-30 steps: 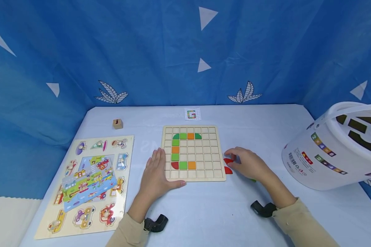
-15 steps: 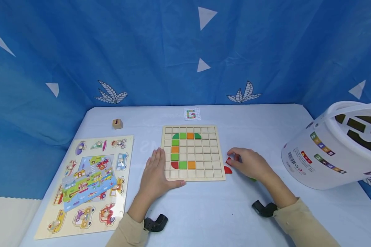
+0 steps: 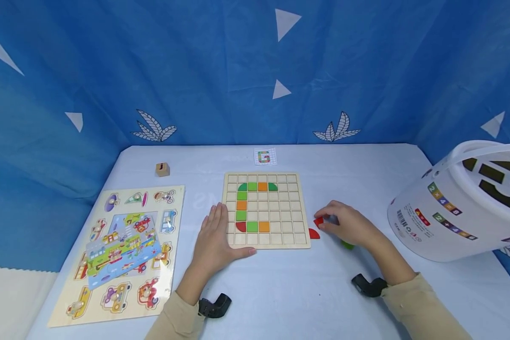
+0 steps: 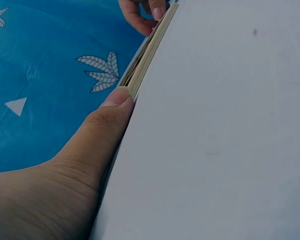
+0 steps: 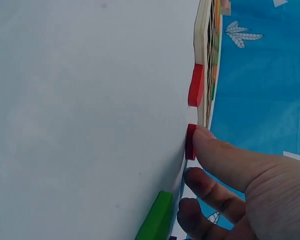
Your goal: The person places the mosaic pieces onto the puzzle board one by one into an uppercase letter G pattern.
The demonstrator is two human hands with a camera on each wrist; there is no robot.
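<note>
The wooden grid board (image 3: 286,203) lies mid-table, holding green, orange and red pieces in a C-like outline. My left hand (image 3: 214,236) rests at its lower left corner, fingers straight along the left side; in the left wrist view the thumb (image 4: 107,120) touches the board's edge. Right of the board, my right hand (image 3: 346,224) pinches a red piece (image 3: 318,222), seen side-on as a thin red block (image 5: 190,142) by the thumb in the right wrist view. A red quarter-round piece (image 3: 314,233) lies beside the board. Partly under the right hand is a green piece (image 3: 347,245).
A small card (image 3: 265,157) with a coloured G pattern lies behind the board. On the left, a vehicle peg puzzle (image 3: 163,283) carries picture cards (image 3: 123,255). A wooden letter cube (image 3: 162,169) sits behind it. A white bucket (image 3: 429,222) stands at right.
My right hand has moved slightly right with the red piece, which was lying flat under its fingers and is now turned and pinched. The left hand stays where it was.
</note>
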